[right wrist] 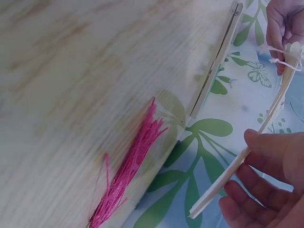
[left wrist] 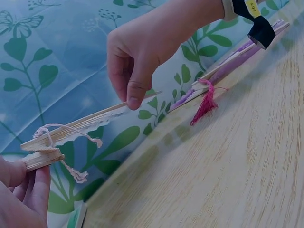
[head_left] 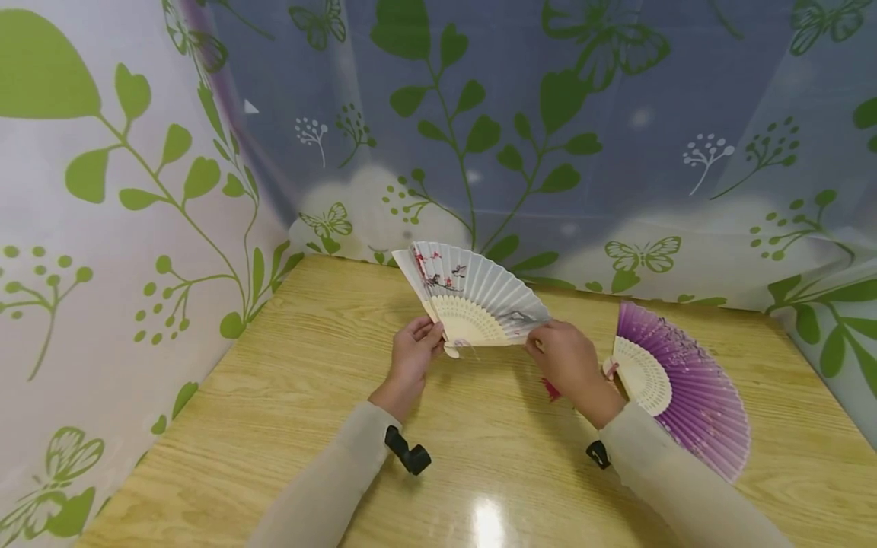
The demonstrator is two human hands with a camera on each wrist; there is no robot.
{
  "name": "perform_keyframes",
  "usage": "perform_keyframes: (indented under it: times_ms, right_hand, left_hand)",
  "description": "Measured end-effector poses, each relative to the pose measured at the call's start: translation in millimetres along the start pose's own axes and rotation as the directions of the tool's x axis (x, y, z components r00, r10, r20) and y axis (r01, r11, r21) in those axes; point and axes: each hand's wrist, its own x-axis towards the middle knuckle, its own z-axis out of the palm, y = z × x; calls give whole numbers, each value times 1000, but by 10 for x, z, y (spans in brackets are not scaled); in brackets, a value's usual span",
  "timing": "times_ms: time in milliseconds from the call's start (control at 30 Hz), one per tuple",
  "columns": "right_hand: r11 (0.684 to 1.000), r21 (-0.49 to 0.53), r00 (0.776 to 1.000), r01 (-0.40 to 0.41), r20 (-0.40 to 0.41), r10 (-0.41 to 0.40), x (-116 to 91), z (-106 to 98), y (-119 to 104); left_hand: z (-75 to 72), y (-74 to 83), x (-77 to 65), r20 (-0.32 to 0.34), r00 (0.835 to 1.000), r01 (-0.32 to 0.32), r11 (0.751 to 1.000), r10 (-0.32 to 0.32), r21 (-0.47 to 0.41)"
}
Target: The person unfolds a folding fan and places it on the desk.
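Observation:
A white folding fan (head_left: pixel 473 281) with painted red blossoms and pale pierced ribs is spread partway, held above the table between both hands. My left hand (head_left: pixel 414 350) pinches its left side near the pivot, where a thin pale cord (left wrist: pixel 71 130) dangles. With thumb and fingers, my right hand (head_left: pixel 565 354) grips the outer rib (right wrist: pixel 223 178) at the fan's right end. To the right lies a purple folding fan (head_left: pixel 695 380), spread open on the table, partly behind the right forearm. Its pink tassel (left wrist: pixel 205 107) hangs by the pivot.
The wood-grain table (head_left: pixel 288 380) reaches back to a hanging cloth (head_left: pixel 438 137) printed with green leaves and butterflies. More of this cloth stands along the left and right sides. Black straps (head_left: pixel 409 450) are on both wrists.

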Motion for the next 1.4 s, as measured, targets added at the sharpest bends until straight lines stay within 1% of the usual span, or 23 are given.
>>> perform_keyframes:
  times_ms: [133, 367, 700, 800, 967, 1067, 1267, 1400]
  right_hand:
    - [1000, -3, 999, 5, 36, -5, -20, -4, -4]
    - [1000, 0, 993, -6, 121, 6, -66, -23, -38]
    - [999, -32, 982, 31, 185, -24, -150, -66, -163]
    - [998, -32, 981, 45, 192, -38, -174, -72, -196]
    - [999, -41, 979, 30, 201, -21, -191, -94, -240]
    - [998, -48, 981, 35, 192, -25, -207, -105, -263]
    - [996, -53, 985, 79, 158, -69, -269, -134, -352]
    - [993, -79, 985, 82, 162, -68, -296, -130, -393]
  left_hand:
    - [-6, 9, 7, -6, 1000, 11, 1000, -11, -5]
    - [-34, -4, 28, -23, 1000, 7, 1000, -7, 2]
    - [-76, -32, 83, -20, 1000, 15, 1000, -15, -12]
    - [-77, -29, 88, -18, 1000, 8, 1000, -8, -9]
    - [-85, -17, 101, -22, 1000, 15, 1000, -15, 5]
    - [-91, -17, 119, -21, 1000, 23, 1000, -23, 5]
    - [-84, 6, 166, -27, 998, 50, 999, -49, 4]
    - [-60, 35, 190, -27, 997, 67, 998, -67, 7]
